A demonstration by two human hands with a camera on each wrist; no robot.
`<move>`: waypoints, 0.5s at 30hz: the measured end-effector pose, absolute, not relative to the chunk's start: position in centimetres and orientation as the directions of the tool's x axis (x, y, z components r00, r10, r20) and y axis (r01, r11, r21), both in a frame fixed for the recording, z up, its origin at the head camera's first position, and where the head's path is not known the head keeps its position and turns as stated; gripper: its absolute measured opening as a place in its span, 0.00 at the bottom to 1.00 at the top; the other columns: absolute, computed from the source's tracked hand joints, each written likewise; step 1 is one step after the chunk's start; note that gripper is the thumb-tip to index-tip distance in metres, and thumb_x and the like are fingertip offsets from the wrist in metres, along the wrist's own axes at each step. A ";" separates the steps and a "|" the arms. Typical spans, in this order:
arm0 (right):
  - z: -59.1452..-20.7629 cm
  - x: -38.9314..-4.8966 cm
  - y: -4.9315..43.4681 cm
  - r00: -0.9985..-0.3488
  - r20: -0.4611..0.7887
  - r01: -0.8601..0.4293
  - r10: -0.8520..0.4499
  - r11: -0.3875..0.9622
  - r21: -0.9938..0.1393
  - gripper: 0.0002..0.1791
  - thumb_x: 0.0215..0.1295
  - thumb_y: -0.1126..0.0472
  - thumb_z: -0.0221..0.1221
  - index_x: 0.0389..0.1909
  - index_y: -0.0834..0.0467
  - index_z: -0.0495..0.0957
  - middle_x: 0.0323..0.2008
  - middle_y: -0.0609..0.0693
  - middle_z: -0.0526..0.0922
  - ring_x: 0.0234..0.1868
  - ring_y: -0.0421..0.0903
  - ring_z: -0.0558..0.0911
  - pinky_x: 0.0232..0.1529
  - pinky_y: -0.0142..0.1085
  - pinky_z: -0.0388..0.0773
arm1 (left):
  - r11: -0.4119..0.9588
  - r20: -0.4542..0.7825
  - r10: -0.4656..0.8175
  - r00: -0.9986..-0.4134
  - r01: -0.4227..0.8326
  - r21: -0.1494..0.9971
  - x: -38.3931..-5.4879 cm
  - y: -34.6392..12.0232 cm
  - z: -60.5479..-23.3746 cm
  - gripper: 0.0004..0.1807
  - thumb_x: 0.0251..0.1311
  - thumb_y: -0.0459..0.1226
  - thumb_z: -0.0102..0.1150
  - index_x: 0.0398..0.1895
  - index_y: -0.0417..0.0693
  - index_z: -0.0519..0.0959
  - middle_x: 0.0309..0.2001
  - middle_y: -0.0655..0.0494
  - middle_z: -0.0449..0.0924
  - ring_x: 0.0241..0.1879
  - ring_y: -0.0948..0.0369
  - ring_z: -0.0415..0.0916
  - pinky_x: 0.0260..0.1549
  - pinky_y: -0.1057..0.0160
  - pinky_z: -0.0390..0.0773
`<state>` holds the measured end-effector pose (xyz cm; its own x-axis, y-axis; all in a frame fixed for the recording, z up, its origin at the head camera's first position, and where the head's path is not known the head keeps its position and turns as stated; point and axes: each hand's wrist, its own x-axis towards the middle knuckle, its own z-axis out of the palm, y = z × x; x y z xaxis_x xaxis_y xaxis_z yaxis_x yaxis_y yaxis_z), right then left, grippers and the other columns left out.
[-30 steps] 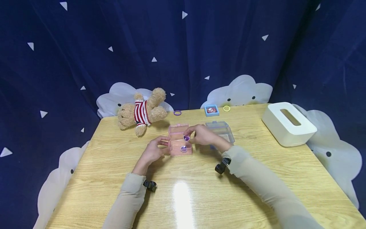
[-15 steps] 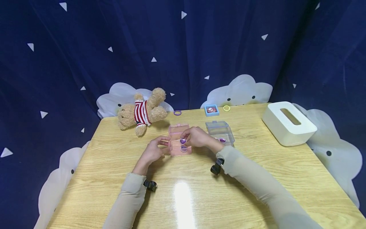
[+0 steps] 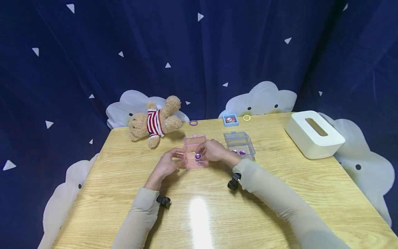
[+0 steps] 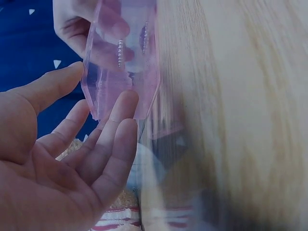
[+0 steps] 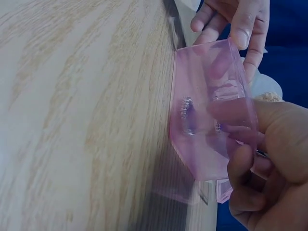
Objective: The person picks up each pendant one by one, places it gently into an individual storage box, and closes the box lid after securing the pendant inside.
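Observation:
An open pink see-through box point(image 3: 197, 165) stands on the table with its lid tipped back. My right hand point(image 3: 212, 150) reaches into it and pinches a purple gem point(image 3: 198, 156) with a silver beaded rim. A second purple gem point(image 5: 187, 115) is lower in the same box, seen through its wall in the right wrist view. My left hand point(image 3: 167, 164) rests at the box's left side. In the left wrist view its thumb is by the rim, and its fairly straight fingers touch the side wall. Right of it stands an open grey-blue see-through box point(image 3: 248, 145) with purple gems point(image 3: 242, 152) inside.
A teddy bear point(image 3: 154, 121) lies at the back left. Along the back edge are a purple ring point(image 3: 193, 122), a small blue-framed square point(image 3: 230, 120) and a yellow ring point(image 3: 246, 118). A white tissue box point(image 3: 334, 140) stands at the right.
My right hand has moved left and down into the pink box with the purple gem, uncovering the gems in the grey-blue box. The left hand has stayed at the pink box's side.

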<state>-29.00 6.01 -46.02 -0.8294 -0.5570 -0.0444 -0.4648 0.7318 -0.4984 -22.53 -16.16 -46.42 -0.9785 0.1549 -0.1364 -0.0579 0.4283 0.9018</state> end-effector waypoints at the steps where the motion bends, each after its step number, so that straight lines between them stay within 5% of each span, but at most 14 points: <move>1: -46.1 -29.0 6.0 -0.829 -0.042 -0.469 -0.558 0.733 -0.493 0.15 0.49 0.59 0.74 0.40 0.45 0.88 0.35 0.40 0.90 0.38 0.40 0.85 0.46 0.38 0.80 | 0.427 -0.140 0.153 -0.978 -0.062 0.902 -22.5 -16.1 -46.4 0.25 0.61 0.32 0.66 0.62 0.41 0.75 0.53 0.37 0.81 0.38 0.57 0.82 0.34 0.55 0.85; 15: -46.0 -29.1 6.4 -0.815 -0.005 -0.489 -0.579 0.694 -0.528 0.14 0.52 0.58 0.72 0.42 0.49 0.87 0.36 0.41 0.89 0.37 0.38 0.86 0.44 0.35 0.80 | 0.429 -0.138 0.148 -0.979 -0.062 0.901 -22.6 -16.2 -46.4 0.26 0.59 0.33 0.68 0.62 0.42 0.75 0.52 0.39 0.81 0.37 0.58 0.82 0.33 0.55 0.85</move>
